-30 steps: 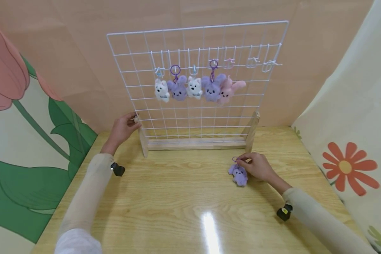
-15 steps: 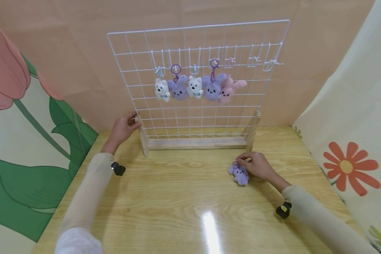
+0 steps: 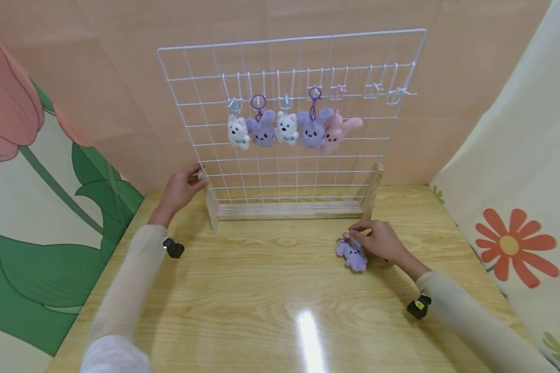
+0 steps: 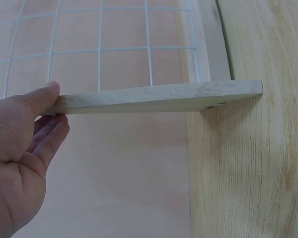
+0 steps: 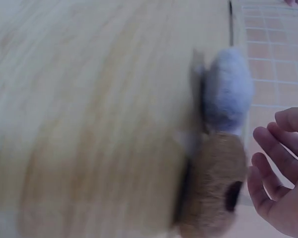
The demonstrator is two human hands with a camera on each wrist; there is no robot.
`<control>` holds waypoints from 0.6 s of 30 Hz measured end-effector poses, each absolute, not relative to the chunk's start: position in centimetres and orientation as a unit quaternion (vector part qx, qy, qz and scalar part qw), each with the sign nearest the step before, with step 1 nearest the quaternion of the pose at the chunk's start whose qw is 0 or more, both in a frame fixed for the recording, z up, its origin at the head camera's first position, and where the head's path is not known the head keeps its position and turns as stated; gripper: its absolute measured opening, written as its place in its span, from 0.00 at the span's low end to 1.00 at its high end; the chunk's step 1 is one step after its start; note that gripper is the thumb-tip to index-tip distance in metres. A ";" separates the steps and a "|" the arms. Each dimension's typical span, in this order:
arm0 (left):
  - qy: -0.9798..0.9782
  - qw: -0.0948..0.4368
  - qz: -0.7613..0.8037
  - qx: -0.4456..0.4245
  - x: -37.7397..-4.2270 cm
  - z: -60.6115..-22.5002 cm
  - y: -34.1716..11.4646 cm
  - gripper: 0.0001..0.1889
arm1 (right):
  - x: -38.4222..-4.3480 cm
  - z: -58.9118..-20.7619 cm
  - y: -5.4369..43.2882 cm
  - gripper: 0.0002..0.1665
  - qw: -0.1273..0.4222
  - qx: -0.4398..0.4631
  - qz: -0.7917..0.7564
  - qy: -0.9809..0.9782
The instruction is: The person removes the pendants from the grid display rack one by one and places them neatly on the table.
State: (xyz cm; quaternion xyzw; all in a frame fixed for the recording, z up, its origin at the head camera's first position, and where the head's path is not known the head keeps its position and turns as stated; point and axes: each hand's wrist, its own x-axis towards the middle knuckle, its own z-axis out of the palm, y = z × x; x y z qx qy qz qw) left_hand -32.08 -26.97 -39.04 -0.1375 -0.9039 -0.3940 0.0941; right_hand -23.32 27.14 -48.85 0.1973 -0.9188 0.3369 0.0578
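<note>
My left hand (image 3: 181,187) grips the top of the rack's left wooden upright (image 4: 139,96). The left wrist view shows the thumb on one face and curled fingers against the other. On the table, a purple bunny plush keychain (image 3: 354,257) lies in front of the rack's right foot. My right hand (image 3: 377,240) pinches at its ring, thumb and forefinger together in the head view. The right wrist view is blurred: the purple plush (image 5: 230,89) lies beside a brown plush (image 5: 216,183), with curved fingers (image 5: 283,153) nearby. In the head view the hand mostly hides the brown one.
A white wire grid rack (image 3: 294,171) stands on the wooden table (image 3: 261,280). White dog plushes (image 3: 238,132), purple bunny plushes (image 3: 262,129) and a pink bunny plush (image 3: 334,135) hang from its hooks. Bare hooks (image 3: 395,95) are at the right end.
The right hand and the purple bunny keychain have shifted slightly right; its ring dipped, then rose again. A bit of brown now shows under the right hand. The left hand keeps its place.
</note>
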 end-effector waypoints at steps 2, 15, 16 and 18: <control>-0.903 0.095 -0.394 -0.139 -32.1 -39.0 -27.0 0.28 | -23.1 -48.0 27.1 0.12 0.060 0.197 0.344 -0.916; -0.903 0.098 -0.395 -0.141 -32.0 -38.9 -27.0 0.28 | -22.2 -40.4 26.6 0.12 0.163 0.199 0.336 -0.906; -0.903 0.098 -0.395 -0.140 -32.0 -38.9 -27.0 0.28 | -22.2 -39.8 26.6 0.12 0.171 0.197 0.335 -0.905; -0.903 0.096 -0.395 -0.139 -32.0 -38.9 -26.9 0.28 | -22.1 -38.7 26.5 0.12 0.183 0.191 0.336 -0.904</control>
